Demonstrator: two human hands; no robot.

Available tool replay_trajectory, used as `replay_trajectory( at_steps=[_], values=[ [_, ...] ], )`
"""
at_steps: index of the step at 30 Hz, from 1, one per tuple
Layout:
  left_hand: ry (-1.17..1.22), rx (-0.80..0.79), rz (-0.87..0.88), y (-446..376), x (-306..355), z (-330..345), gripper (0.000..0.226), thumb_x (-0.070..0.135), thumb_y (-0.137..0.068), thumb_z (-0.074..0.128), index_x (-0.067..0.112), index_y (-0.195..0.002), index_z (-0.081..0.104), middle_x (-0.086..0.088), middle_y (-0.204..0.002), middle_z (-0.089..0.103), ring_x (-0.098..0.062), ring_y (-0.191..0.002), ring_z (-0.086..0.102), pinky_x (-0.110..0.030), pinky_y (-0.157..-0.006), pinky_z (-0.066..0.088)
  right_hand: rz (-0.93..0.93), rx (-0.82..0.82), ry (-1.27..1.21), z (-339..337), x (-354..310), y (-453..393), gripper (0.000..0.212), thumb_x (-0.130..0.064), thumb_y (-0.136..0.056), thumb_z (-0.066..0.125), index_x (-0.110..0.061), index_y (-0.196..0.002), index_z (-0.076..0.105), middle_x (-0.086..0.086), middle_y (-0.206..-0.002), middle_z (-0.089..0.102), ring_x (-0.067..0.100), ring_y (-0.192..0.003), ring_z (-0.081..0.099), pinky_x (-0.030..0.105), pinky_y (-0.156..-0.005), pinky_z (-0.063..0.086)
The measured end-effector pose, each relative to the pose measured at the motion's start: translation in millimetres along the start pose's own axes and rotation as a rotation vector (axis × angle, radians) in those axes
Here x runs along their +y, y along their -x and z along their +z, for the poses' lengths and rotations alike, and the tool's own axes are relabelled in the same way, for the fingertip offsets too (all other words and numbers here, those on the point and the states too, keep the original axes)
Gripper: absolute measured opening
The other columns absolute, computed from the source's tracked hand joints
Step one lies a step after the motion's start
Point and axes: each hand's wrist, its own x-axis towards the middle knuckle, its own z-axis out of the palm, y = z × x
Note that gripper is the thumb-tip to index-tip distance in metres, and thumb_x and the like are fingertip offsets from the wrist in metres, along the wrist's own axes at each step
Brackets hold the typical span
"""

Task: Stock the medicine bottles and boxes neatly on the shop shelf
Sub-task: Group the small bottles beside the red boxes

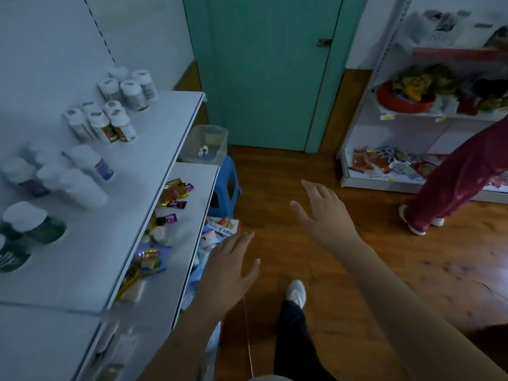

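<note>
White shelf (154, 171), teal door (264, 72) (brown floor (343, 270)) — dim.

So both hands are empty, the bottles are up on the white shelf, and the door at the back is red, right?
Almost. The door is green, not red; the head view shows it plainly. The rest holds: the left hand and right hand are both empty, and the bottles stand on the white shelf.

A teal door (269, 72) stands closed in the far wall above a wooden floor (384, 270); light is dim.
</note>
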Motion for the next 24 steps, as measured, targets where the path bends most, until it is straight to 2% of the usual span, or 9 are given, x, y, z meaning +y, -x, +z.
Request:
replay_trajectory(
  at_steps=[2,5,10,13,16,20,24],
  values=[
    [-0.007,-0.014,-0.023,-45.9,-6.8,2.9,0.071,0.061,-0.089,0.028,0.027,-0.150,0.035,0.007,-0.150,0.041,-0.012,-0.137,0.037,-0.036,-0.113,0.034,-0.024,-0.018,-0.014,4.9,12.0,-51.7,0.067,-0.058,-0.099,0.036,-0.022,-0.154,0.025,0.002,-0.157,0.033,0.024,-0.146,0.028,0.046,-0.117,0.030],
    [-0.034,-0.025,-0.061,-122.1,-17.5,7.9,0.070,0.062,-0.088,0.030,0.026,-0.148,0.037,0.006,-0.146,0.043,-0.016,-0.135,0.040,-0.042,-0.109,0.037,-0.060,-0.036,-0.022,1.7,29.6,-134.2,0.068,-0.058,-0.099,0.036,-0.022,-0.155,0.023,0.003,-0.158,0.031,0.024,-0.147,0.025,0.046,-0.118,0.029],
    [-0.069,-0.012,-0.123,-248.4,-14.3,1.4,0.074,0.064,-0.087,0.028,0.025,-0.149,0.035,0.002,-0.145,0.044,-0.017,-0.132,0.043,-0.043,-0.108,0.038,-0.179,-0.087,-0.012,-25.7,52.2,-274.8,0.069,-0.058,-0.099,0.034,-0.021,-0.156,0.021,0.003,-0.158,0.030,0.024,-0.147,0.025,0.045,-0.119,0.027],
    [-0.047,0.020,-0.183,-315.4,-14.9,-6.0,0.074,0.064,-0.086,0.028,0.026,-0.148,0.036,0.003,-0.144,0.045,-0.016,-0.131,0.043,-0.042,-0.107,0.039,-0.251,-0.105,-0.005,-34.9,57.6,-353.7,0.068,-0.058,-0.099,0.033,-0.020,-0.155,0.022,0.003,-0.157,0.033,0.023,-0.144,0.028,0.043,-0.118,0.028],
    [-0.037,0.029,-0.210,-371.2,-24.4,-10.7,0.074,0.064,-0.087,0.029,0.024,-0.148,0.037,0.002,-0.145,0.045,-0.015,-0.133,0.040,-0.035,-0.108,0.036,-0.313,-0.127,-0.002,-31.1,57.1,-419.2,0.067,-0.057,-0.100,0.035,-0.018,-0.154,0.026,0.003,-0.155,0.036,0.022,-0.142,0.031,0.040,-0.117,0.029],
    [-0.032,0.042,-0.271,-437.0,-54.2,-11.1,0.072,0.062,-0.086,0.031,0.024,-0.146,0.040,0.003,-0.141,0.048,-0.015,-0.128,0.043,-0.030,-0.101,0.035,-0.371,-0.169,-0.003,-12.9,50.4,-497.0,0.066,-0.055,-0.100,0.036,-0.019,-0.154,0.025,0.002,-0.154,0.036,0.020,-0.142,0.031,0.038,-0.116,0.028],
    [-0.009,0.027,-0.330,-503.5,-97.9,-7.2,0.075,0.065,-0.085,0.028,0.023,-0.146,0.040,0.003,-0.139,0.048,-0.016,-0.129,0.044,-0.035,-0.104,0.042,-0.410,-0.215,0.011,11.9,36.6,-581.3,0.066,-0.054,-0.100,0.038,-0.019,-0.154,0.025,0.002,-0.155,0.035,0.021,-0.142,0.031,0.039,-0.116,0.029]
  ],
)
